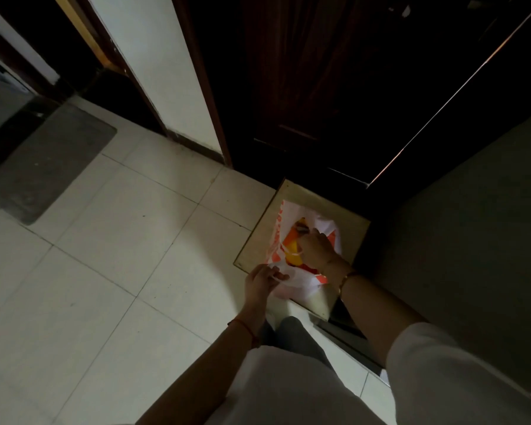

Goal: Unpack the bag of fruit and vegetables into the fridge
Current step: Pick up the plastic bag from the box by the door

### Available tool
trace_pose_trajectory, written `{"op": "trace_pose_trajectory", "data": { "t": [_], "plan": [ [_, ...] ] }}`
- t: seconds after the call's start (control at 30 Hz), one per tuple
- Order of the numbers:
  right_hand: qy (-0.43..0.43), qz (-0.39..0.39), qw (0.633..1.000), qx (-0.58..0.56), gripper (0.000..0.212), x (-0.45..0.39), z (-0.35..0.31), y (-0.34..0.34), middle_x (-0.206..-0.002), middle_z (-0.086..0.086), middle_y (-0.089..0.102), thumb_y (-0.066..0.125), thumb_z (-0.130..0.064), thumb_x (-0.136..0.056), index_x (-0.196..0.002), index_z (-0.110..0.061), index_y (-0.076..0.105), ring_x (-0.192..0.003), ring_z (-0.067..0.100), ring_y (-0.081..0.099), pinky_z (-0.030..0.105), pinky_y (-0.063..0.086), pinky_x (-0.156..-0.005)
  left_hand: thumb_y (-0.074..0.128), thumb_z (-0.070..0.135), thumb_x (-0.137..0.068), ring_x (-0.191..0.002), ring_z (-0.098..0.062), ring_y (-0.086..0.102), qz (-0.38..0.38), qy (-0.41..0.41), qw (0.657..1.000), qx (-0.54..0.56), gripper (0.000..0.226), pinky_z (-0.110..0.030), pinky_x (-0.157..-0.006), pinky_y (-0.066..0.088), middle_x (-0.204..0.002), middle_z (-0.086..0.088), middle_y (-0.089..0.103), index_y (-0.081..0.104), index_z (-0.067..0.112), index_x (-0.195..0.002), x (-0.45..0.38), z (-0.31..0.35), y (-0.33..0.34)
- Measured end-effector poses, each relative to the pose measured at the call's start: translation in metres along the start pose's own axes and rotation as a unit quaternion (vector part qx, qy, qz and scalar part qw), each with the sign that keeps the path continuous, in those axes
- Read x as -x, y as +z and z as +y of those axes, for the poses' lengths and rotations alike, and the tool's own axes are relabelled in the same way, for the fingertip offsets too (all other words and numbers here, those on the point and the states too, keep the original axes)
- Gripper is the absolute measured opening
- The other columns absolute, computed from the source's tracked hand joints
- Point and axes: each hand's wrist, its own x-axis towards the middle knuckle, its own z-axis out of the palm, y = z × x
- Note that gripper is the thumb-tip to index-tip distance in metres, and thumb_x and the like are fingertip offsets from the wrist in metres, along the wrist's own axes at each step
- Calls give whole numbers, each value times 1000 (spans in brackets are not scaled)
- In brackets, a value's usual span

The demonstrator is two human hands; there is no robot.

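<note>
Bag [292,280] sits low and right of middle on a box [347,228]. Left hand [262,282] pinches its thin, soft rim. Right hand [314,248] reaches inside; its grip is hidden. Lift fruit [293,251] gently.

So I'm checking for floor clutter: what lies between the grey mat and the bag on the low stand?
In the head view, only bare pale floor tiles lie between the grey mat and the bag on its stand.

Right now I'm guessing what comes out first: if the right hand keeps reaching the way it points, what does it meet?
Probably the dark item inside the plastic bag; the right hand already reaches toward it, though depth is unclear.
</note>
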Motion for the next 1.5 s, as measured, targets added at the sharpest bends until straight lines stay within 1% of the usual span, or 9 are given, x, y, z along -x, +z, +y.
{"op": "trace_pose_trajectory", "data": {
  "t": [0.17,0.33,0.5,0.6,0.73,0.83,1.0,1.23,1.5],
  "plan": [
    [17,125,986,-110,14,15,9,-17,-91,14,66,57,-20,-88,-85,-10,66,-104,37,57,42,50,-84,49,-3,-88,-100,-36,60,10,7,1000,-24,21,-40,-90,52,-100,-21,64,61,8,-75,12,20,1],
    [31,213,949,-229,23,42,17,-39,-83,10,68,59,-31,-90,-89,-10,69,-81,24,60,36,48,-73,45,0,-93,-80,-26,59,-3,62,994,-85,19,-23,-61,48,-84,-16,61,58,6,-79,27,40,2],
    [38,260,929,-262,21,87,14,-68,-90,15,66,63,-18,-92,-96,2,67,-82,25,61,23,32,-64,55,7,-94,-85,-26,62,-46,122,983,-126,10,-32,-76,52,-87,-12,66,63,10,-89,45,54,-2],
    [39,277,926,-254,17,113,19,-72,-93,15,71,63,-16,-90,-94,0,70,-87,29,66,24,39,-65,53,-1,-93,-75,-21,63,-55,173,974,-137,11,-26,-66,54,-84,-12,64,61,6,-92,63,66,-2],
    [13,292,914,-283,16,155,16,-66,-72,1,61,62,-12,-89,-78,-3,69,-64,5,56,1,36,-55,52,5,-96,-71,-11,67,-41,255,939,-228,17,-20,-62,53,-87,-9,67,61,0,-110,81,81,-13],
    [-11,327,892,-312,39,185,13,-53,-54,-8,51,64,-9,-89,-54,-23,52,-50,-2,50,3,34,-53,52,10,-96,-71,-16,65,-7,289,908,-302,24,-26,-68,53,-90,-8,70,64,6,-116,96,87,-24],
    [0,374,854,-363,14,235,12,-29,-68,10,70,70,-10,-86,-78,1,74,-53,11,57,3,41,-56,55,7,-94,-48,-4,61,-36,317,884,-341,23,-41,-65,62,-82,-2,67,65,7,-115,133,88,-37],
    [39,382,801,-460,10,309,0,4,-83,0,74,68,-15,-87,-90,-11,77,-69,6,67,14,53,-64,59,8,-94,-51,-6,64,-80,370,853,-361,18,-46,-56,61,-80,3,66,68,9,-109,197,72,-58],
    [78,440,722,-528,16,402,-22,47,-82,6,75,60,-6,-89,-89,-5,77,-57,10,63,28,56,-58,63,17,-93,-62,-10,68,-162,421,812,-371,16,-36,-61,61,-89,1,70,68,14,-108,268,47,-80]
  ]
}}
